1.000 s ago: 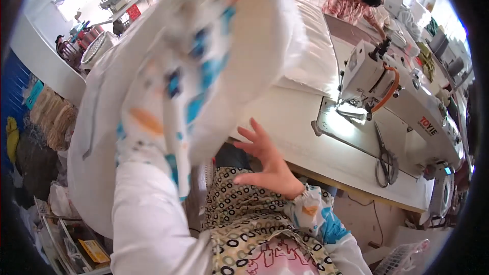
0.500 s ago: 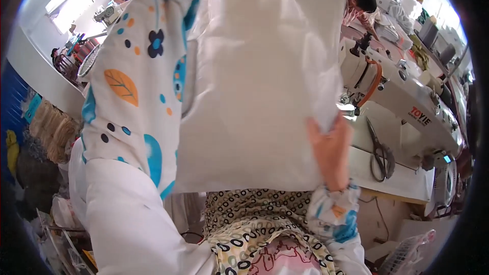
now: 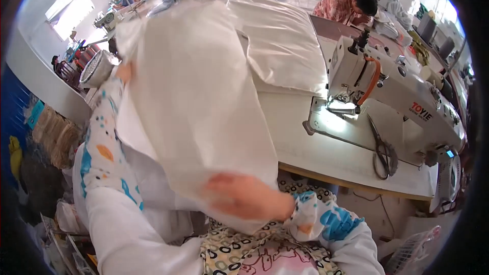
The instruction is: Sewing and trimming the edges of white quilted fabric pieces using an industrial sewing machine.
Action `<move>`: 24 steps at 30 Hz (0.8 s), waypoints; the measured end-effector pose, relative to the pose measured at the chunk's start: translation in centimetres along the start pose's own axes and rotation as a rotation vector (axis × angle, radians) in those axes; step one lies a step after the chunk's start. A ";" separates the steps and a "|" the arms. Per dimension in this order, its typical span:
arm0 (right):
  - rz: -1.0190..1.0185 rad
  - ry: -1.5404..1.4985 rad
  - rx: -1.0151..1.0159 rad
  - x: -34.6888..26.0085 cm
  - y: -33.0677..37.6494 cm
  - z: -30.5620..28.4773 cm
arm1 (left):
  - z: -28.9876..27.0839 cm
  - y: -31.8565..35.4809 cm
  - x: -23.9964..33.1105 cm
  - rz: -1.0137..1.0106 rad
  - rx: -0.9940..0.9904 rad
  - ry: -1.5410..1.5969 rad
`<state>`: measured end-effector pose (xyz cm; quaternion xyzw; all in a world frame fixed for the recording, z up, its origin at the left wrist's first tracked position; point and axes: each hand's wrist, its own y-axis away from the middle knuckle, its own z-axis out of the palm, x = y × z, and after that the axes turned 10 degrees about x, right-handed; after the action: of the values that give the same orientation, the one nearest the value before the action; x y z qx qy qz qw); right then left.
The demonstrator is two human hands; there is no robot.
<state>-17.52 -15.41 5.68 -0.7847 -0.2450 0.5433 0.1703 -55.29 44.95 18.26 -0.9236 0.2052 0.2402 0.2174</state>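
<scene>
A large white cloth piece (image 3: 198, 97) hangs spread in front of me, held up between both hands. My left hand (image 3: 124, 73) grips its upper left edge, mostly hidden behind the fabric. My right hand (image 3: 247, 196) holds the lower corner near my lap, blurred by motion. Both forearms wear white sleeve covers with coloured dots. Behind the held piece, a stack of white cloth (image 3: 282, 46) lies flat on the sewing table (image 3: 316, 147).
A white sewing machine (image 3: 392, 89) stands at the right of the table, scissors (image 3: 382, 153) lying before it. Another person (image 3: 349, 7) bends over work at the far end. Bundles and bags crowd the floor at my left (image 3: 46, 142).
The cloth has come down from high overhead toward my lap and swung left. My right hand dropped from the cloth's right edge to its lower corner; my left arm lowered.
</scene>
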 end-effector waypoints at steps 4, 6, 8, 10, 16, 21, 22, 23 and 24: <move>0.071 0.828 0.688 12.5 -5.7 -9.4 | 2.3 -2.5 25.1 -0.227 0.119 0.574; -0.051 0.797 0.758 15.1 -8.1 -12.0 | -2.5 -1.2 27.5 0.198 0.499 0.343; 0.791 -0.266 0.323 16.1 -9.0 -13.6 | -8.2 -1.2 35.1 0.373 0.412 0.656; 0.614 -0.139 0.297 16.4 -7.8 -11.4 | -11.3 -0.5 40.8 0.488 0.577 0.686; 0.614 0.079 -0.124 7.1 8.1 -2.9 | -17.0 7.4 53.3 0.610 0.577 0.852; 0.920 0.202 0.182 10.8 19.3 2.0 | -24.2 17.8 58.8 0.861 0.433 1.097; 0.885 0.262 0.188 12.0 20.7 3.3 | -25.1 18.4 59.1 0.877 0.426 1.106; 0.899 0.259 0.193 10.6 19.7 2.2 | -25.5 18.8 59.5 0.870 0.401 1.134; 0.904 0.336 0.029 9.1 19.0 0.5 | -25.8 19.2 60.0 0.863 0.377 1.160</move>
<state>-11.54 -25.83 -11.60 -0.8871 0.1594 0.4319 -0.0349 -7.39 -0.22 0.81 -0.6863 0.6690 -0.2610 0.1154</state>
